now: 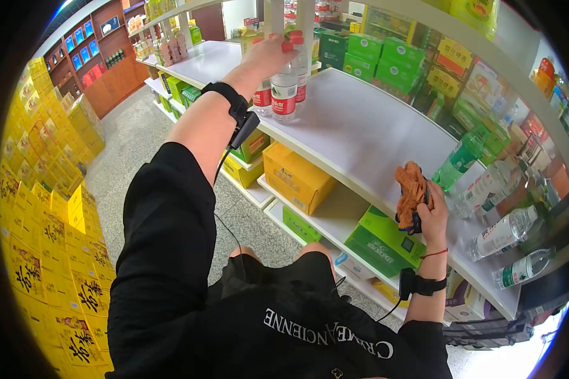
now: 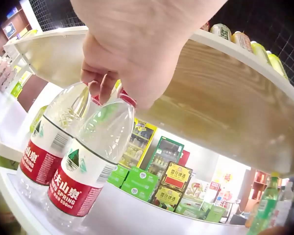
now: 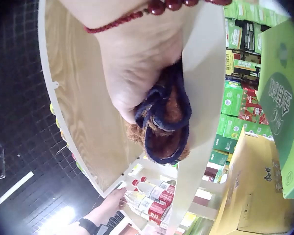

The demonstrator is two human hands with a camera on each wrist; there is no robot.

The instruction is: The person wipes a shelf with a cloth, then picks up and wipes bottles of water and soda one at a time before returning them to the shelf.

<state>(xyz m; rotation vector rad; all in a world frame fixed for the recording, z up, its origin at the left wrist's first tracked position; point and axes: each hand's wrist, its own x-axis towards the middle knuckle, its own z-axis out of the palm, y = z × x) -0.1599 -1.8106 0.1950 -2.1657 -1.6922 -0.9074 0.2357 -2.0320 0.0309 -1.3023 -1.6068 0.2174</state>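
My left hand (image 1: 269,58) reaches out to clear plastic water bottles (image 1: 284,95) with red caps and red-and-white labels, standing upright on the white shelf (image 1: 354,136). In the left wrist view its fingers curl at the caps of two of these bottles, the front one (image 2: 76,188) and the one beside it (image 2: 36,164); the fingers partly hide the caps. Over the right part of the shelf, my right hand (image 1: 434,218) grips a crumpled brown cloth (image 1: 411,189) with dark blue edging. The cloth's edging (image 3: 167,159) loops below the palm in the right wrist view.
A green bottle (image 1: 459,161) and several clear bottles (image 1: 502,235) stand along the shelf's right end. Lower shelves hold a yellow carton (image 1: 297,177) and a green carton (image 1: 382,243). An upper shelf (image 2: 225,98) hangs overhead. Yellow boxes (image 1: 44,252) are stacked at left.
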